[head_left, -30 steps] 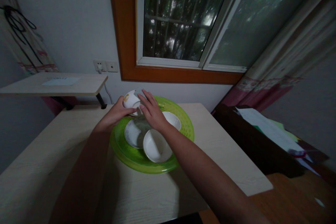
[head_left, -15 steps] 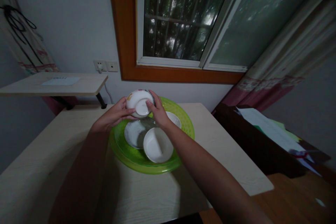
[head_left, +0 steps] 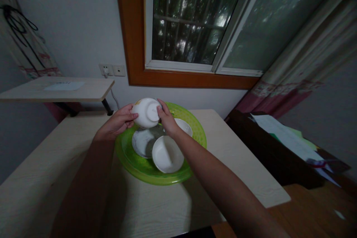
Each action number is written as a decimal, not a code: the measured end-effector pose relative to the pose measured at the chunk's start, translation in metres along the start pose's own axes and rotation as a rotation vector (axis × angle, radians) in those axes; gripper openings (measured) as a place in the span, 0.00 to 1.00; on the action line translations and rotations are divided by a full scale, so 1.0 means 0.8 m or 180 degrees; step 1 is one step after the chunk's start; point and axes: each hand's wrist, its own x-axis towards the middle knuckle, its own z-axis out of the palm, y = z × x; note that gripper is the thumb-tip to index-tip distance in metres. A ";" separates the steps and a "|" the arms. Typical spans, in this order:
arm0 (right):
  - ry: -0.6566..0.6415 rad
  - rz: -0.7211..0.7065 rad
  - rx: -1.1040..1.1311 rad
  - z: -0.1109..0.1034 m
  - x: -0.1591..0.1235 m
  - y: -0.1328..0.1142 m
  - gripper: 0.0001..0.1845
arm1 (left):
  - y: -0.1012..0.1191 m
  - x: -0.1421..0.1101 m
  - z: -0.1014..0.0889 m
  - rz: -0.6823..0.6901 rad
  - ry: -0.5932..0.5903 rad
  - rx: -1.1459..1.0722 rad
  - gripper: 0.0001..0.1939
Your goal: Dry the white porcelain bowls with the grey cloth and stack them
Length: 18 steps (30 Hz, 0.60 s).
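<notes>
Because the white bowl [head_left: 145, 114], tilted above the green tray [head_left: 164, 180], looks like light, stiff, slick and breakable china, it calls for a grip on opposite sides, where the left hand [head_left: 119, 120] and right hand [head_left: 168, 119] are closed on it.

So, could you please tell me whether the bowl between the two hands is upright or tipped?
Tipped: the held bowl shows its underside and foot ring to the camera, between left hand and right hand.

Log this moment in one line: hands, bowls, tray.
left hand: gripping raised bowl | right hand: thumb on its base | base: turned toward camera | green tray: white bowl, shallow dish, partly hidden dish
</notes>
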 end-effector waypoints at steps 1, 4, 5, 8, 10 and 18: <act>-0.0006 0.0014 0.0019 0.000 0.000 0.000 0.36 | 0.000 0.001 -0.001 0.0016 -0.0008 -0.0033 0.24; 0.0002 0.0047 0.0076 0.000 -0.001 -0.001 0.37 | 0.001 0.003 -0.004 0.0076 -0.0085 -0.0156 0.24; 0.0008 0.0062 0.0074 0.000 -0.001 -0.003 0.37 | 0.002 0.003 -0.004 0.0097 -0.0096 -0.0197 0.24; -0.0021 0.0024 -0.0075 -0.004 -0.002 -0.010 0.35 | 0.003 0.004 -0.005 0.0098 -0.0043 -0.0289 0.23; -0.0045 -0.0132 -0.0256 -0.007 -0.003 -0.017 0.31 | 0.004 0.003 -0.004 0.0018 -0.0016 -0.0326 0.22; -0.0551 -0.1240 -0.1073 -0.010 -0.013 -0.043 0.24 | 0.004 0.008 0.001 -0.0084 0.0053 -0.0287 0.16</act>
